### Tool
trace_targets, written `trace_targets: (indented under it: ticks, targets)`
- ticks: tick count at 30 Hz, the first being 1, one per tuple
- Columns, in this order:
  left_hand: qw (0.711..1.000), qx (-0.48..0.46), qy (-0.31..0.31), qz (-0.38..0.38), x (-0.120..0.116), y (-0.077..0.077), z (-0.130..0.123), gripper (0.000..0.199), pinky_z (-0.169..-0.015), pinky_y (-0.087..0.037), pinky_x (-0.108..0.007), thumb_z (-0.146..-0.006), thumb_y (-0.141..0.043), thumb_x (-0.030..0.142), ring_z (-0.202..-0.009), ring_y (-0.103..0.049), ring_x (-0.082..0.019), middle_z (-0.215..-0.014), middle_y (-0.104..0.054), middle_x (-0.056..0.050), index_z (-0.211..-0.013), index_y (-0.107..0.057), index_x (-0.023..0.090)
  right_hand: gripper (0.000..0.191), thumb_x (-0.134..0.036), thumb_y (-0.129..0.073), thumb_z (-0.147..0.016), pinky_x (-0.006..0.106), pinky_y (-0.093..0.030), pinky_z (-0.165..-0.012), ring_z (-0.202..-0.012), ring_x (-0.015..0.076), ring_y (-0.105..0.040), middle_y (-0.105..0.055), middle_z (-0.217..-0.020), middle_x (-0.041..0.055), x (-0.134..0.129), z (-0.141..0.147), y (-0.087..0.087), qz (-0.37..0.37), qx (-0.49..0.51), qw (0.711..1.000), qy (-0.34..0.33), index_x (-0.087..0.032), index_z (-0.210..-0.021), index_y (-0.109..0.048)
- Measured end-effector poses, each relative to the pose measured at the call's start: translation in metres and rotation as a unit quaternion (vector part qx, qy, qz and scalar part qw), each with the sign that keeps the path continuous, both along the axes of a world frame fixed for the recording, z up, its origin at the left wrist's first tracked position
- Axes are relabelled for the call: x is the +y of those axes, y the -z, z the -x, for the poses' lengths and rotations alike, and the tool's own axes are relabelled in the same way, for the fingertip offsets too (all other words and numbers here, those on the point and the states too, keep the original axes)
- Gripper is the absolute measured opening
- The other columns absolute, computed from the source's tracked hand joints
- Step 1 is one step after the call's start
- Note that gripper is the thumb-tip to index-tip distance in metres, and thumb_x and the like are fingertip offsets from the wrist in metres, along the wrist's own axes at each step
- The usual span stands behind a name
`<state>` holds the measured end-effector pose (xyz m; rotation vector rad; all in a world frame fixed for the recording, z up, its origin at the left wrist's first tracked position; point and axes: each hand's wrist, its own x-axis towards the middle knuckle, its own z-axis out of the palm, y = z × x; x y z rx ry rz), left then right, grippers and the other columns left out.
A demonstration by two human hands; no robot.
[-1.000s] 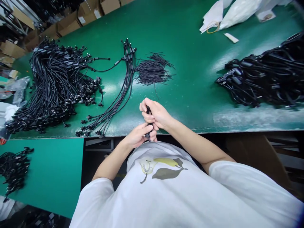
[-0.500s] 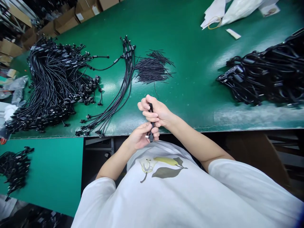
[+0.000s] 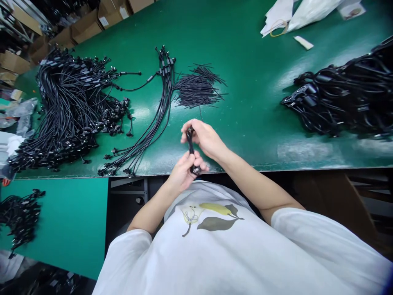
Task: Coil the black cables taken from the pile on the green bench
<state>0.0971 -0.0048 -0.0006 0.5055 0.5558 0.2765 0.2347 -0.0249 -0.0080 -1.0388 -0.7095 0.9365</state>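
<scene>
A short folded black cable (image 3: pixel 190 145) is held just over the near table edge, in front of my shirt. My left hand (image 3: pixel 183 171) is closed around its lower end, where dark connector ends stick out past the fingers. My right hand (image 3: pixel 206 139) curls around the upper end of the cable, its fingertips at the far side. Beyond my hands lies a pile of thin black ties (image 3: pixel 199 90). To the left of that pile rests a loose bundle of black cables (image 3: pixel 159 110) with connectors at both ends.
A large heap of black cables (image 3: pixel 70 98) covers the table's left part. Coiled black cables (image 3: pixel 346 96) are piled at the right. White plastic bags (image 3: pixel 310 16) lie at the far right, cardboard boxes (image 3: pixel 87 28) at the far left. More cables (image 3: pixel 23 217) sit on a lower green surface.
The cable has turned in my hands and now tilts to the upper left. My right hand has loosened its wrap and moved slightly away from my left hand, which has risen a little.
</scene>
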Motion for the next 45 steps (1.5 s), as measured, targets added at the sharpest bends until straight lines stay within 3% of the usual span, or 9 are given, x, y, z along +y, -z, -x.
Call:
trace_targets:
  ticks: [2, 4, 9, 14, 21, 30, 38, 41, 45]
  targets:
    - [0.991, 0.036, -0.12, -0.041, 0.017, 0.0, -0.004, 0.014, -0.079, -0.052, -0.026, -0.092, -0.057, 0.025, -0.068, -0.06, -0.009, -0.065, -0.049, 0.004, -0.08, -0.056, 0.017, 0.038, -0.053, -0.051, -0.092, 0.033, -0.055, -0.088, -0.096, 0.0156, -0.061, -0.055, -0.113, 0.0086, -0.008, 0.002, 0.009, 0.013, -0.213, 0.972, 0.101, -0.02, -0.108, -0.06]
    - [0.976, 0.064, -0.202, -0.051, 0.034, 0.001, -0.006, 0.019, -0.083, -0.051, -0.026, -0.095, -0.053, 0.024, -0.073, -0.062, -0.009, -0.068, -0.053, 0.003, -0.077, -0.056, 0.016, 0.041, -0.047, -0.054, -0.092, 0.042, -0.049, -0.1, -0.115, 0.0222, -0.056, -0.051, -0.129, 0.0124, -0.018, 0.008, 0.018, -0.011, -0.388, 0.918, 0.081, -0.023, -0.124, -0.057]
    - [0.972, 0.122, -0.2, 0.005, 0.048, 0.005, -0.011, 0.027, -0.062, -0.047, -0.021, -0.097, -0.045, 0.022, -0.064, -0.062, -0.01, -0.07, -0.062, -0.001, -0.076, -0.058, 0.014, 0.038, -0.022, -0.046, -0.096, 0.044, -0.05, -0.099, -0.12, 0.0249, -0.054, -0.056, -0.13, 0.0152, -0.026, 0.027, 0.036, -0.061, -0.567, 0.821, 0.021, -0.02, -0.134, -0.052]
    - [0.971, 0.125, -0.206, 0.012, 0.037, 0.007, -0.014, 0.025, -0.053, -0.04, -0.018, -0.097, -0.045, 0.016, -0.062, -0.06, -0.007, -0.072, -0.065, -0.002, -0.076, -0.06, 0.011, 0.025, -0.021, -0.049, -0.095, 0.033, -0.055, -0.084, -0.099, 0.0191, -0.062, -0.063, -0.106, 0.0115, -0.022, 0.023, 0.034, -0.053, -0.547, 0.833, 0.058, -0.016, -0.116, -0.061]
    - [0.971, 0.087, -0.176, -0.136, 0.035, 0.008, -0.008, 0.01, -0.068, -0.046, -0.021, -0.089, -0.061, 0.021, -0.07, -0.062, -0.009, -0.078, -0.066, -0.001, -0.082, -0.062, 0.014, 0.016, -0.021, -0.051, -0.094, 0.029, -0.053, -0.075, -0.076, 0.0137, -0.061, -0.062, -0.084, 0.0027, -0.02, 0.005, 0.014, -0.002, -0.399, 0.916, 0.039, -0.02, -0.085, -0.064]
    - [0.971, 0.104, -0.186, -0.11, 0.039, 0.008, -0.006, 0.011, -0.058, -0.042, -0.018, -0.087, -0.065, 0.023, -0.06, -0.056, -0.006, -0.072, -0.062, 0.002, -0.081, -0.062, 0.014, 0.018, -0.027, -0.05, -0.094, 0.038, -0.051, -0.093, -0.11, 0.0217, -0.06, -0.062, -0.113, 0.0106, -0.021, 0.015, 0.018, -0.015, -0.479, 0.877, -0.013, -0.021, -0.105, -0.064]
    - [0.971, 0.092, -0.167, -0.145, 0.036, 0.008, -0.003, 0.014, -0.062, -0.044, -0.021, -0.084, -0.067, 0.028, -0.062, -0.057, -0.008, -0.078, -0.065, 0.001, -0.083, -0.061, 0.016, 0.011, -0.028, -0.056, -0.089, 0.027, -0.053, -0.063, -0.063, 0.0108, -0.062, -0.063, -0.098, 0.005, -0.018, 0.018, 0.004, 0.07, -0.272, 0.956, -0.091, -0.018, -0.09, -0.06]
    - [0.975, 0.089, -0.157, -0.128, 0.035, 0.01, -0.001, 0.012, -0.065, -0.046, -0.022, -0.085, -0.066, 0.026, -0.071, -0.062, -0.011, -0.085, -0.069, -0.003, -0.084, -0.06, 0.015, 0.014, -0.027, -0.05, -0.092, 0.028, -0.053, -0.068, -0.068, 0.0127, -0.064, -0.064, -0.099, 0.0067, -0.025, 0.023, 0.007, 0.064, -0.334, 0.936, -0.089, -0.017, -0.093, -0.061]
    - [0.975, 0.104, -0.145, -0.13, 0.033, 0.015, 0.003, 0.009, -0.067, -0.046, -0.022, -0.087, -0.062, 0.022, -0.074, -0.064, -0.012, -0.081, -0.068, -0.003, -0.085, -0.059, 0.014, 0.025, -0.025, -0.041, -0.096, 0.038, -0.051, -0.086, -0.098, 0.0227, -0.063, -0.065, -0.106, 0.0122, -0.037, 0.013, 0.012, 0.014, -0.508, 0.852, -0.126, -0.017, -0.096, -0.064]
